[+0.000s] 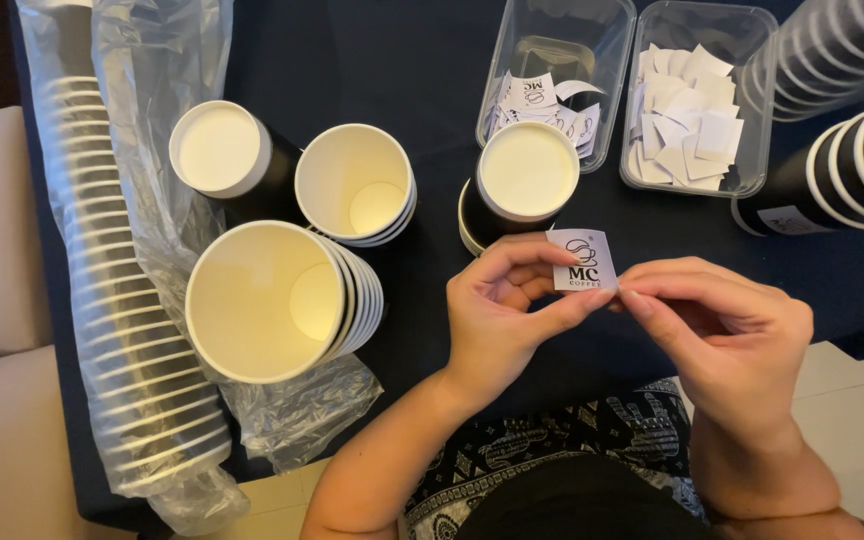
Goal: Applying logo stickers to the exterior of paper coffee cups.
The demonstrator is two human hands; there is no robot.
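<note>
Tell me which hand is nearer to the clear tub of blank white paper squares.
Right. The right hand sits just below the tub of blank squares, pinching the sticker. The left hand pinches it too, further left, below the upturned cup.

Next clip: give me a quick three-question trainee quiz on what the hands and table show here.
1. True or false: both hands pinch one small printed sticker.
2. Which clear tray holds printed stickers: A, the left tray, or B, the right tray?
3. How does the black cup nearest the hands stand?

Key
1. True.
2. A; the right tray's pieces show blank white.
3. Upside down, white base up.
</note>
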